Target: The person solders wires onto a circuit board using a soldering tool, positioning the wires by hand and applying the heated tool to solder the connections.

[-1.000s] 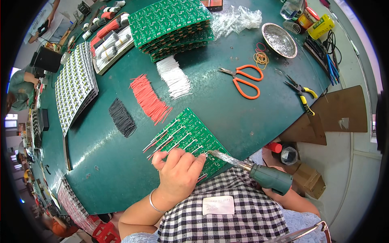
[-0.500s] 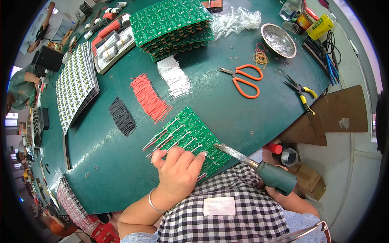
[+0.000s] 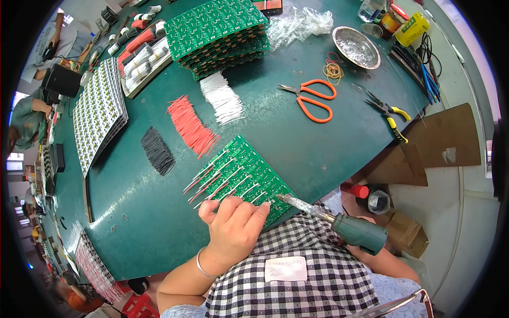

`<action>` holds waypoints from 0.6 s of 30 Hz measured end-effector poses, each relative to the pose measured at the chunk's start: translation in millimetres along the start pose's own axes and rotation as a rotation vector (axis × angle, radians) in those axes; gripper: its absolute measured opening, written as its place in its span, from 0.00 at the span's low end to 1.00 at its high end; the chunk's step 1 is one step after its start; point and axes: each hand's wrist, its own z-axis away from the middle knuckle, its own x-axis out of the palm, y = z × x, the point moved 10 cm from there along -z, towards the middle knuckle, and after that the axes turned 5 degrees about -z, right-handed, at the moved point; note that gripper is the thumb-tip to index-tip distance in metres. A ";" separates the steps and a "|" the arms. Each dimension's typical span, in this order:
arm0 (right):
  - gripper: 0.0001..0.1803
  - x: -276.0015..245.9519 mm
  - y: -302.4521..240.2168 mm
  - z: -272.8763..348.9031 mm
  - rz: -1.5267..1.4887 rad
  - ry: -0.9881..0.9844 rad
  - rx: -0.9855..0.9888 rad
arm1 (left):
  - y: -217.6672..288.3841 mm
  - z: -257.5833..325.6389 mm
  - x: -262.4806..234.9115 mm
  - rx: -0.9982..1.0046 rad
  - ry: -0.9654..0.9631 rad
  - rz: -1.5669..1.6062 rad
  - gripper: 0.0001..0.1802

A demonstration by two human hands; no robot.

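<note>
A green circuit board [image 3: 264, 176] lies on the table in front of me, with rows of thin red, white and black wires standing out from its left part. My left hand [image 3: 233, 228] rests over the board's near edge, fingers curled and thumb pressed in; what they pinch is too small to make out. My right hand [image 3: 367, 253] grips the green handle of a soldering iron [image 3: 356, 232], which mostly hides its fingers. The iron's tip points at the board just right of my left thumb.
Beyond the board lie bundles of black [image 3: 157, 151], red [image 3: 192, 127] and white wires [image 3: 222, 99]. A stack of circuit boards [image 3: 214, 29] stands behind. Orange-handled scissors [image 3: 316, 108], yellow-handled pliers [image 3: 391, 116] and a metal bowl [image 3: 356, 47] lie to the right.
The soldering iron's tip has come slightly nearer to my left thumb over the board. My left hand keeps its pinch. The whole view has shifted a little.
</note>
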 end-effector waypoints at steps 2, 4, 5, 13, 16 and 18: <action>0.15 5.1 -9.8 -3.6 0.002 -0.061 -0.002 | -0.2 -0.1 1.1 -0.001 -0.002 0.005 0.09; 0.17 9.8 -12.7 -5.4 0.004 -0.122 -0.006 | 0.0 0.4 2.6 0.003 0.001 0.010 0.09; 0.16 9.7 -18.8 -5.2 0.104 -0.124 -0.087 | 0.2 0.1 2.9 0.002 0.001 0.011 0.09; 0.18 10.8 -39.0 -10.8 0.354 -0.097 -0.280 | -0.7 0.8 5.2 -0.018 -0.005 0.021 0.12; 0.18 7.4 -34.3 -9.4 0.341 -0.061 -0.253 | 0.9 -0.2 5.7 0.001 -0.017 0.013 0.08; 0.18 8.2 -42.8 -12.9 0.319 -0.070 -0.288 | 1.0 -0.2 5.8 0.000 -0.021 0.010 0.08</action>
